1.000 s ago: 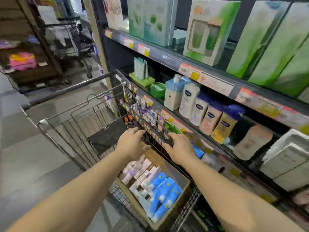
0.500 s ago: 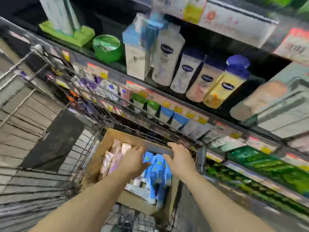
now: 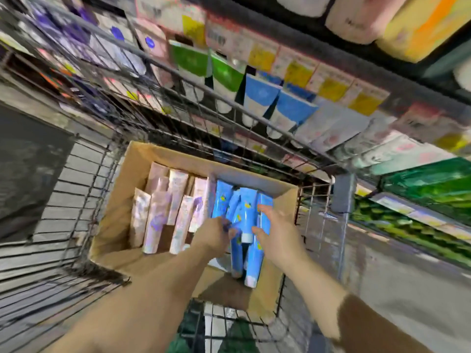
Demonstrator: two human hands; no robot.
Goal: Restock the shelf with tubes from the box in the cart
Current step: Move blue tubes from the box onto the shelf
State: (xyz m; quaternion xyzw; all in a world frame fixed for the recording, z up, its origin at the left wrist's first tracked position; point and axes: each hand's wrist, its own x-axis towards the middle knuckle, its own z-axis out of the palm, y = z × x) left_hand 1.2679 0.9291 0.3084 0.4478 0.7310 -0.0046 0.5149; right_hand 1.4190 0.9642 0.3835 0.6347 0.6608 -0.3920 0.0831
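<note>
An open cardboard box [image 3: 114,212] sits in the wire cart [image 3: 318,202]. Its left half holds several pink and lilac tubes [image 3: 158,215], its right half several blue tubes [image 3: 246,210]. Both my hands are down in the box over the blue tubes. My left hand [image 3: 216,235] has its fingers curled, pinching the edge of a blue tube. My right hand [image 3: 276,225] is spread apart beside the same pile, fingers touching the tubes without holding one. Behind the cart, the shelf [image 3: 293,47] carries upright blue-topped tubes [image 3: 260,98] and green-topped tubes [image 3: 193,62].
The cart's wire side [image 3: 178,98] stands between the box and the shelf front. A grey handle piece [image 3: 342,192] is at the cart's right corner. Bottles [image 3: 362,16] stand on the shelf above. Green packs [image 3: 428,184] fill a lower shelf at right. Grey floor [image 3: 395,263] lies to the right.
My right hand has let go of the cart's rim and dropped into the box. My left hand has gone deeper onto the blue tubes. My view has tilted down towards the box.
</note>
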